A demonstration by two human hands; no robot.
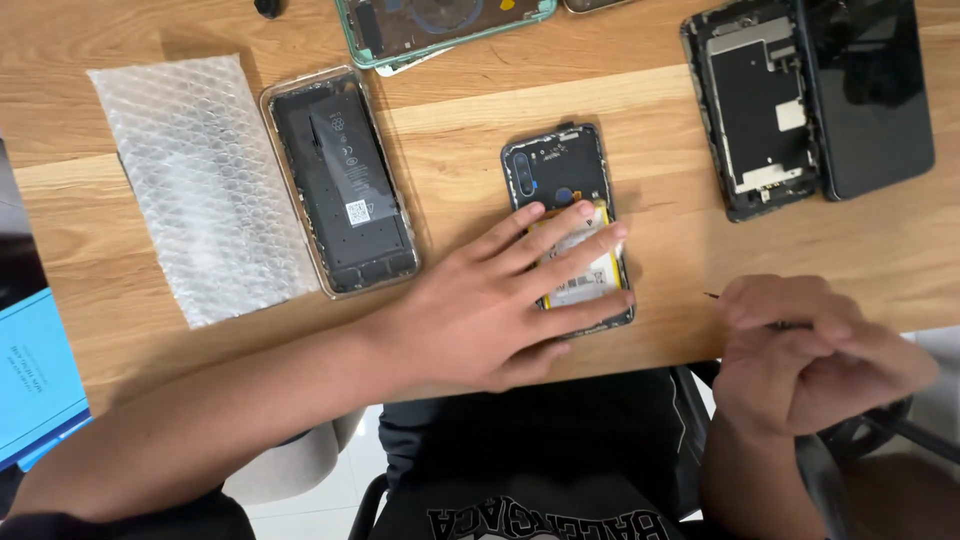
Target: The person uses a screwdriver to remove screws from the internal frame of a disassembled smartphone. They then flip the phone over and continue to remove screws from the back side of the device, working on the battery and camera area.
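Observation:
An opened phone lies back-up near the front edge of the wooden table, its yellow-edged battery showing. My left hand rests flat on it, fingers spread across the battery and lower half. My right hand hovers at the table's front edge to the right, fingers closed around a thin dark tool whose tip pokes out to the left.
Another opened phone with a black battery lies left of centre, beside a bubble-wrap sheet. A dismantled phone body and its black screen lie at the right. A green-rimmed phone back is at the far edge. A blue booklet sits at left.

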